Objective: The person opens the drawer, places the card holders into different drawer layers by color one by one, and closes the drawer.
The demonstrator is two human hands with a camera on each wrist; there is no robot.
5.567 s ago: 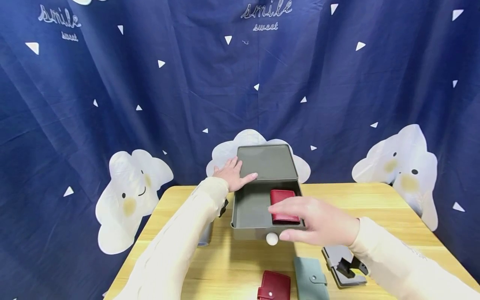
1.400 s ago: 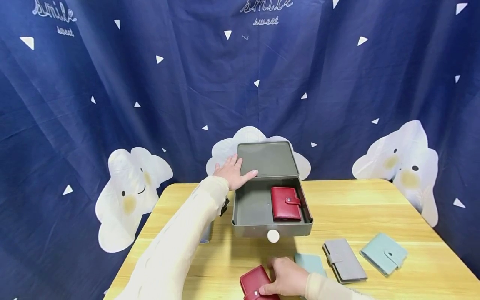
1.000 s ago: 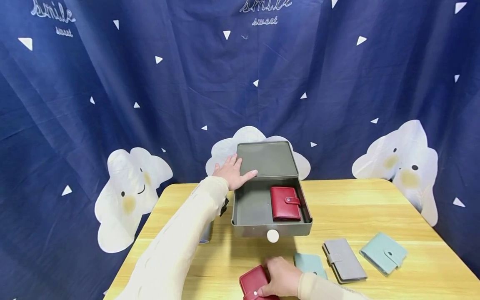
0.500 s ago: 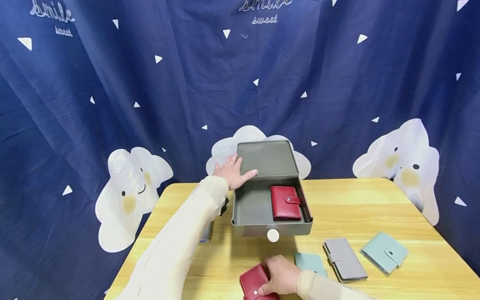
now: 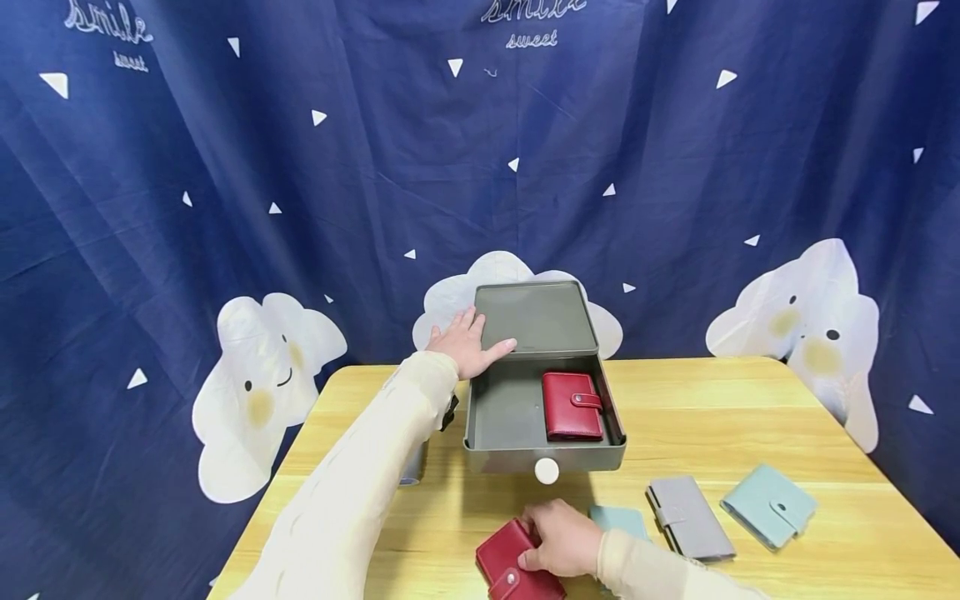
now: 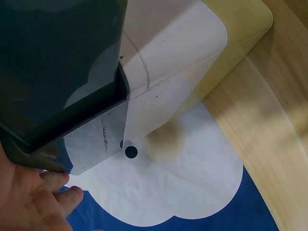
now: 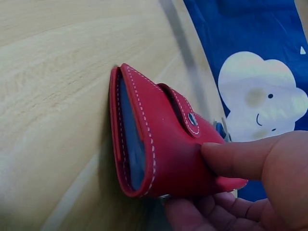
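The right grip pinches a smooth, stitched red wallet; the left grip, spread, touches a rectangular gray lid.

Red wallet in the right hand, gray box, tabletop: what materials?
Held red wallet: leather or imitation; smooth, soft sheen, stitched edges.
Gray box: probably plastic, possibly coated metal; reflective surface, rounded corners.
Tabletop: wood or wood-look laminate; smooth, visible grain.

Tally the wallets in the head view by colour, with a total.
Red: 2, a red wallet in the grey box and a second red wallet in the right hand
Teal: 2, the rightmost wallet and a partly hidden wallet
Grey: 1, the grey wallet
Total: 5
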